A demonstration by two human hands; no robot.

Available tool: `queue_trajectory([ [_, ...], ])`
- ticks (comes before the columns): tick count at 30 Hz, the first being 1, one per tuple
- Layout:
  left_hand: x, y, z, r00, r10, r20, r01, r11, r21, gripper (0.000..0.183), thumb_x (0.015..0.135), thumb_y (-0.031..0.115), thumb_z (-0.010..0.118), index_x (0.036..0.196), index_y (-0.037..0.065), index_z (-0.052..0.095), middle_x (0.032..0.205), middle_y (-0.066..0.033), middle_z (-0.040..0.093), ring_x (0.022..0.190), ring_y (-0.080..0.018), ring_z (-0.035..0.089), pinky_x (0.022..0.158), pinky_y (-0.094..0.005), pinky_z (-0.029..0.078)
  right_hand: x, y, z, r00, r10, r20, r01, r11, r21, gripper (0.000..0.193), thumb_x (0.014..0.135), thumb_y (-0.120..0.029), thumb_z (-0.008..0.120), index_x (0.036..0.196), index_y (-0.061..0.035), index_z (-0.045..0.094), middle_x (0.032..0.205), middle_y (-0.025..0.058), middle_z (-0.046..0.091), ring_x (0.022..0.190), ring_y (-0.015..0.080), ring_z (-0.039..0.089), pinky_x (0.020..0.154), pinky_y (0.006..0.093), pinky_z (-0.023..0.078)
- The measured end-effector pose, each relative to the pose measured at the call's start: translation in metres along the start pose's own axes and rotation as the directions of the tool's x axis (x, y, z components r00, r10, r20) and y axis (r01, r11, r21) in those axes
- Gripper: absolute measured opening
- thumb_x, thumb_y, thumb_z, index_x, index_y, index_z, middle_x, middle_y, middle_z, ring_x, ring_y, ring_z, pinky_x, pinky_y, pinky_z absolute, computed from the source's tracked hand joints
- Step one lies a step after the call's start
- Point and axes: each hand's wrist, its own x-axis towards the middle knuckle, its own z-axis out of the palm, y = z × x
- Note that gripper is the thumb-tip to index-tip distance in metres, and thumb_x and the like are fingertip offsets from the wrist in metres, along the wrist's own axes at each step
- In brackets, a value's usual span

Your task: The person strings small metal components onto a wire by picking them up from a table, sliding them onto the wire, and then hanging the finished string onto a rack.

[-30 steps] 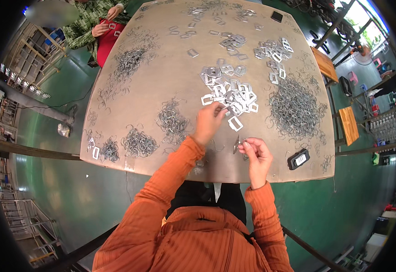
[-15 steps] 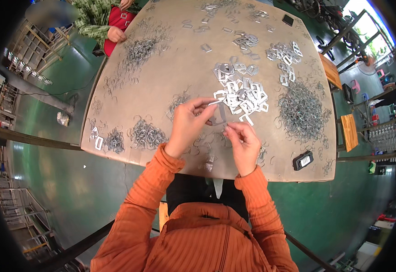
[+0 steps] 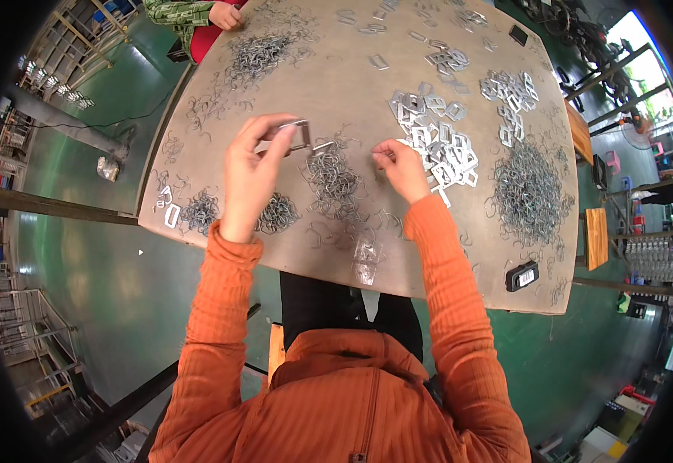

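Observation:
My left hand [image 3: 250,170] is raised over the table, thumb and fingers pinching a rectangular metal frame [image 3: 306,134] by its edge. Close to that frame, a small bright metal piece [image 3: 322,147] shows above a pile of bent wire rings [image 3: 332,184]; whether it touches the frame cannot be made out. My right hand [image 3: 403,170] hovers beside the heap of flat silver frames [image 3: 453,158], its fingertips pressed together. Anything between those fingertips is too small to see. Another wire pile [image 3: 277,214] lies partly behind my left wrist.
Wire piles lie at the far left [image 3: 259,55], the near left [image 3: 200,208] and the right [image 3: 529,193]. More silver frames [image 3: 511,92] lie farther back. A black box-shaped device [image 3: 522,275] sits near the front right edge. Another person's hand [image 3: 225,15] rests at the far left edge.
My hands have moved apart. The left has gone left with a metal frame in its grip; the right has risen toward the frame heap. The view has shifted slightly.

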Motion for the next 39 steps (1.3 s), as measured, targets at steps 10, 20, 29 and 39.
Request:
queue_trajectory([
  [10, -0.023, 0.01, -0.03, 0.984, -0.173, -0.051, 0.172, 0.985, -0.016, 0.017, 0.09, 0.008, 0.058, 0.104, -0.001, 0.063, 0.089, -0.0036, 0.059, 0.077, -0.0087, 0.059, 0.066, -0.0224, 0.051, 0.072, 0.003, 0.049, 0.975, -0.132, 0.18, 0.217, 0.754, -0.62, 0.01, 0.081, -0.017, 0.062, 0.088, -0.0093, 0.063, 0.098, 0.0124, 0.063, 0.086, 0.0328, 0.063, 0.075, 0.0439, 0.049],
  [20, -0.03, 0.009, 0.009, 0.992, -0.102, 0.075, 0.107, 0.992, -0.06, 0.024, 0.092, 0.003, 0.052, 0.114, -0.002, 0.061, 0.1, -0.0053, 0.056, 0.083, -0.0102, 0.06, 0.073, -0.0225, 0.052, 0.059, 0.007, 0.04, 0.984, -0.107, 0.14, 0.158, 0.891, -0.426, 0.015, 0.082, -0.018, 0.061, 0.093, -0.0084, 0.061, 0.095, 0.0127, 0.063, 0.088, 0.0338, 0.062, 0.075, 0.0453, 0.048],
  [29, -0.043, 0.012, 0.027, 0.986, -0.155, 0.055, 0.161, 0.979, -0.126, 0.017, 0.089, 0.002, 0.057, 0.105, -0.004, 0.06, 0.094, -0.0068, 0.063, 0.084, -0.0103, 0.061, 0.068, -0.0221, 0.053, 0.019, 0.004, 0.0, 0.988, -0.069, -0.137, 0.109, 0.944, 0.311, 0.019, 0.08, -0.007, 0.068, 0.094, -0.0029, 0.055, 0.086, 0.0087, 0.063, 0.077, 0.0216, 0.065, 0.063, 0.0316, 0.051],
  [39, -0.048, 0.025, 0.068, 0.986, -0.125, 0.115, 0.146, 0.968, -0.202, 0.01, 0.084, 0.002, 0.065, 0.09, -0.004, 0.061, 0.085, -0.0083, 0.067, 0.074, -0.0093, 0.064, 0.064, -0.022, 0.054, -0.086, -0.114, -0.063, 0.996, 0.085, -0.001, -0.049, 0.587, 0.808, 0.02, 0.083, 0.002, 0.063, 0.098, -0.0009, 0.05, 0.083, 0.0098, 0.064, 0.071, 0.0184, 0.066, 0.064, 0.0271, 0.055],
])
